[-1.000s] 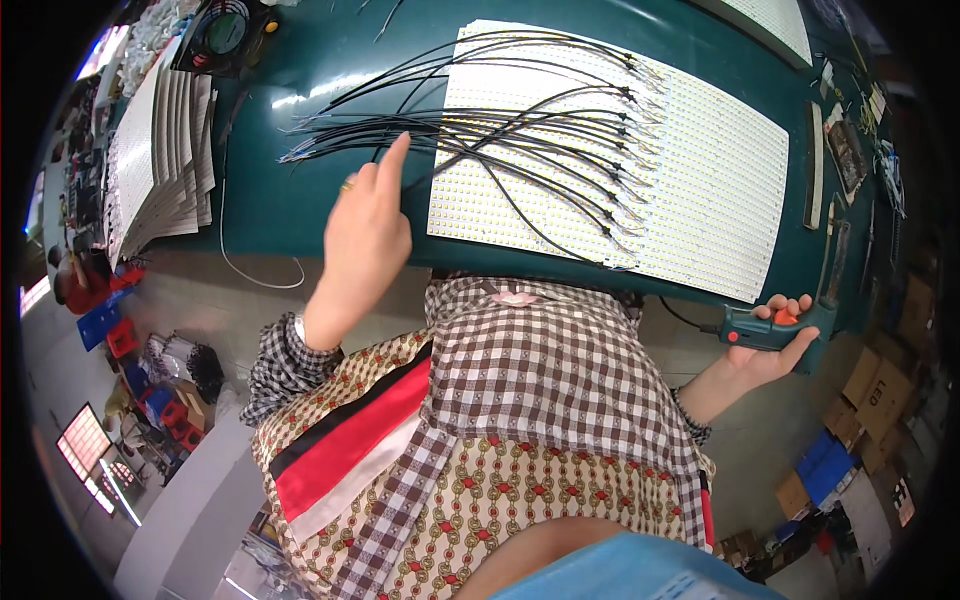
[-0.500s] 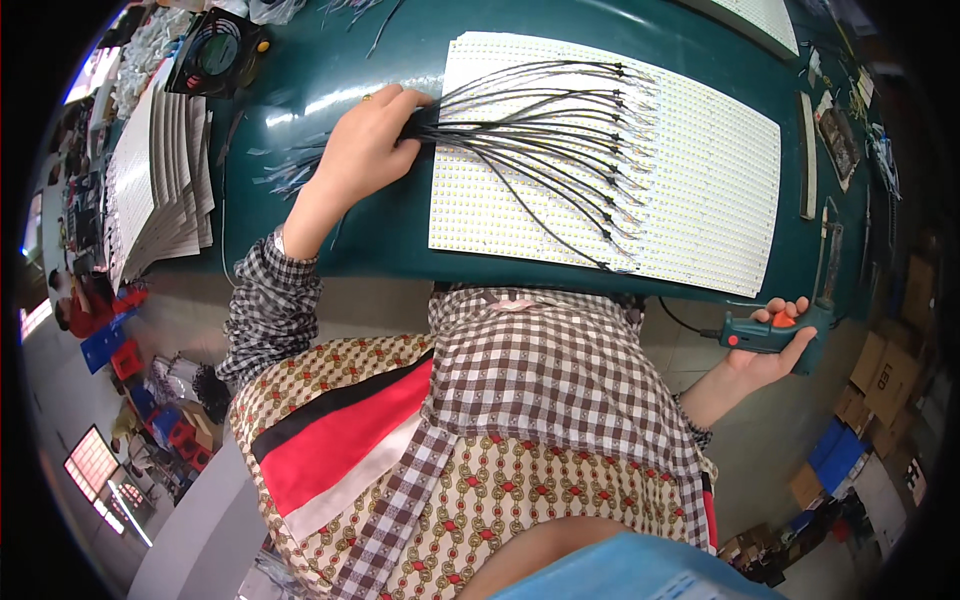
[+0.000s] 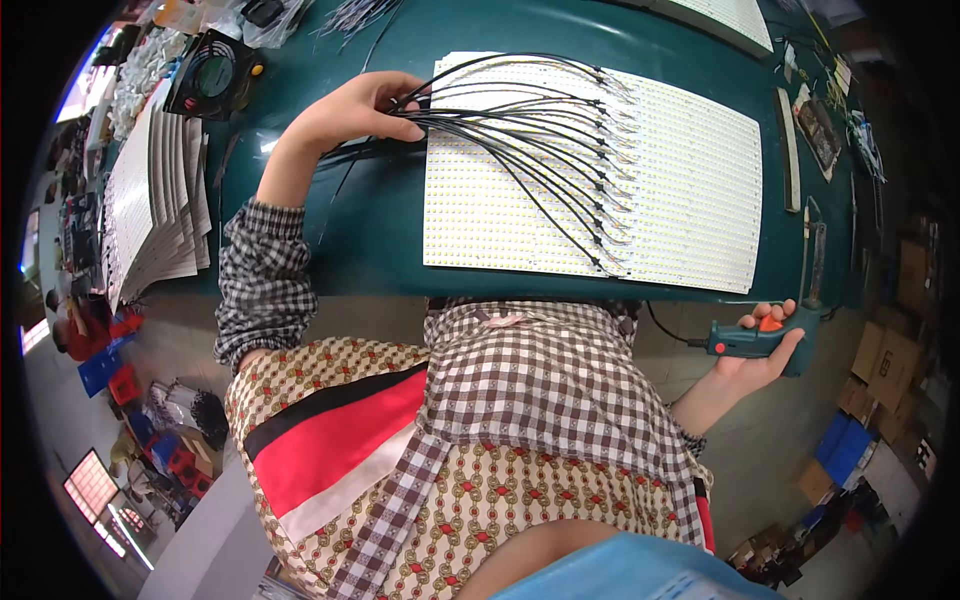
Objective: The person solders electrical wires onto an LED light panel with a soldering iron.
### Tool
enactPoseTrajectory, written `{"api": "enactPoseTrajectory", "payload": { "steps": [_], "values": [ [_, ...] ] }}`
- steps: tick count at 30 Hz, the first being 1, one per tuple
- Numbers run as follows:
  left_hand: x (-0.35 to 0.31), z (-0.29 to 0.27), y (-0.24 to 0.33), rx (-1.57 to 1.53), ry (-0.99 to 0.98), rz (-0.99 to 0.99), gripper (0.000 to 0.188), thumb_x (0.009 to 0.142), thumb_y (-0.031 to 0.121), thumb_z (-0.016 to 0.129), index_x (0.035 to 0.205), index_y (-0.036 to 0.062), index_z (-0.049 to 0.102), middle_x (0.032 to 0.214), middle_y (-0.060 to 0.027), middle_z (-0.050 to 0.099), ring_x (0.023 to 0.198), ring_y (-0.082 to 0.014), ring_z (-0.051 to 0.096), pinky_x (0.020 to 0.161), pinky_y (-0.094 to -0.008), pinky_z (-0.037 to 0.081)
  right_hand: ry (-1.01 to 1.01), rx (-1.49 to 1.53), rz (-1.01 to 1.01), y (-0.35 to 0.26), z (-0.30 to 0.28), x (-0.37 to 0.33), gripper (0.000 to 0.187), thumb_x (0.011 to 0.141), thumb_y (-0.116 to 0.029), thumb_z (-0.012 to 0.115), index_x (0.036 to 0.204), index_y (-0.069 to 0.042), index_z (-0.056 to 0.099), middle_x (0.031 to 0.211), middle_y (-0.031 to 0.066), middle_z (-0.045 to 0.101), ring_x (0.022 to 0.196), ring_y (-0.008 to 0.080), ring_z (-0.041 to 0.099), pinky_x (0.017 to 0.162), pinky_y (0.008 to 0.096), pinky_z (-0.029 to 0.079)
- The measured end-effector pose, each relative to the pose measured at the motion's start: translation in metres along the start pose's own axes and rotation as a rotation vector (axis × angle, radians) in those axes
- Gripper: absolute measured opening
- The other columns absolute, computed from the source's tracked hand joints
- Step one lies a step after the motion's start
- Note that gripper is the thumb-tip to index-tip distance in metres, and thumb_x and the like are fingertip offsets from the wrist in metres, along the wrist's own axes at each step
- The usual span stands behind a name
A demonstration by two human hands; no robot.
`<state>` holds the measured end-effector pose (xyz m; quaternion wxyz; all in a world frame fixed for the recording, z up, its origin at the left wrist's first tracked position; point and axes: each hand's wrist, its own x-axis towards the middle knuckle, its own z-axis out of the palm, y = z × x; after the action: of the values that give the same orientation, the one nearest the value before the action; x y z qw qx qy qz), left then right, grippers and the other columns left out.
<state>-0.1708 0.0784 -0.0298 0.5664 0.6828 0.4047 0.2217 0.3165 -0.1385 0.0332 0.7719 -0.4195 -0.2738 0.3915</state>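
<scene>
My left hand (image 3: 352, 112) is closed round a bundle of black cables (image 3: 525, 122) at the left edge of a white LED board (image 3: 690, 190). From the fingers the cables fan out to the right. Their thin stripped wire ends meet a row of points down the board's middle. Behind my left wrist, the far ends of the bundle are partly hidden. Off the table's near edge, my right hand (image 3: 752, 368) grips a green soldering gun (image 3: 742, 342) with an orange trigger. Its tip points up, away from the board, beyond the board's lower right corner.
A stack of white boards (image 3: 165, 200) leans at the table's left, below a black fan (image 3: 213, 75). Loose wires (image 3: 355, 15) lie at the back. Another white board stack (image 3: 725, 20) sits far right, near a pale strip (image 3: 789, 150). A power cord (image 3: 665, 330) trails from the gun.
My left hand has shifted left with its wrist raised, and the cable bundle is drawn along, the top cables arching higher. The right hand keeps its grip on the soldering gun. The view shifted slightly.
</scene>
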Motion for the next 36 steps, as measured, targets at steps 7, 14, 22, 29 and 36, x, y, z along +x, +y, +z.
{"api": "enactPoseTrajectory", "payload": {
  "steps": [7, 14, 22, 29, 36],
  "values": [
    [-0.006, 0.005, 0.016, -0.221, -0.058, -0.124, 0.039, 0.073, 0.013, 0.079, 0.102, 0.0043, 0.055, 0.081, 0.0053, 0.051, 0.064, -0.0032, 0.044, 0.051, -0.0198, 0.033, -0.037, 0.017, -0.048, -0.004, -0.007, 0.002, 0.040, 0.097, -0.034, 0.058, 0.121, -0.002, 0.052, 0.100, 0.0068, 0.062, 0.094, 0.0191, 0.060, 0.067, 0.0283, 0.055],
    [0.001, 0.020, 0.026, -0.621, -0.386, -0.035, 0.064, 0.072, 0.013, 0.081, 0.123, -0.0058, 0.049, 0.070, 0.0008, 0.052, 0.048, -0.0008, 0.035, 0.040, -0.0182, 0.022, -0.023, 0.053, -0.161, -0.008, -0.020, 0.001, 0.042, 0.096, -0.035, 0.059, 0.121, -0.002, 0.052, 0.099, 0.0070, 0.064, 0.094, 0.0202, 0.060, 0.067, 0.0291, 0.055],
    [-0.014, 0.044, 0.055, -0.612, -0.086, -0.139, 0.023, 0.093, 0.020, 0.064, 0.079, 0.0045, 0.054, 0.051, 0.0027, 0.046, 0.037, -0.0015, 0.032, 0.035, -0.0187, 0.020, 0.026, 0.098, -0.288, -0.021, -0.031, 0.015, 0.043, 0.093, -0.037, 0.064, 0.117, -0.004, 0.054, 0.096, 0.0052, 0.062, 0.090, 0.0192, 0.061, 0.063, 0.0286, 0.052],
    [-0.057, 0.101, 0.108, -0.644, 0.351, 0.133, 0.025, 0.096, 0.020, 0.059, 0.075, 0.0081, 0.052, 0.053, 0.0044, 0.044, 0.038, -0.0017, 0.029, 0.037, -0.0204, 0.019, -0.004, 0.164, -0.365, -0.019, -0.041, 0.038, 0.043, 0.091, -0.033, 0.067, 0.117, -0.002, 0.054, 0.098, 0.0060, 0.057, 0.094, 0.0198, 0.058, 0.068, 0.0279, 0.051],
    [-0.005, 0.168, 0.137, -0.859, 0.730, 0.505, 0.028, 0.095, 0.026, 0.062, 0.081, 0.0021, 0.065, 0.080, -0.0076, 0.070, 0.055, -0.0061, 0.054, 0.049, -0.0188, 0.035, -0.066, 0.276, -0.279, -0.004, -0.019, 0.070, 0.046, 0.086, -0.032, 0.072, 0.116, -0.002, 0.055, 0.097, 0.0054, 0.058, 0.093, 0.0187, 0.058, 0.068, 0.0267, 0.051]
  ]
}}
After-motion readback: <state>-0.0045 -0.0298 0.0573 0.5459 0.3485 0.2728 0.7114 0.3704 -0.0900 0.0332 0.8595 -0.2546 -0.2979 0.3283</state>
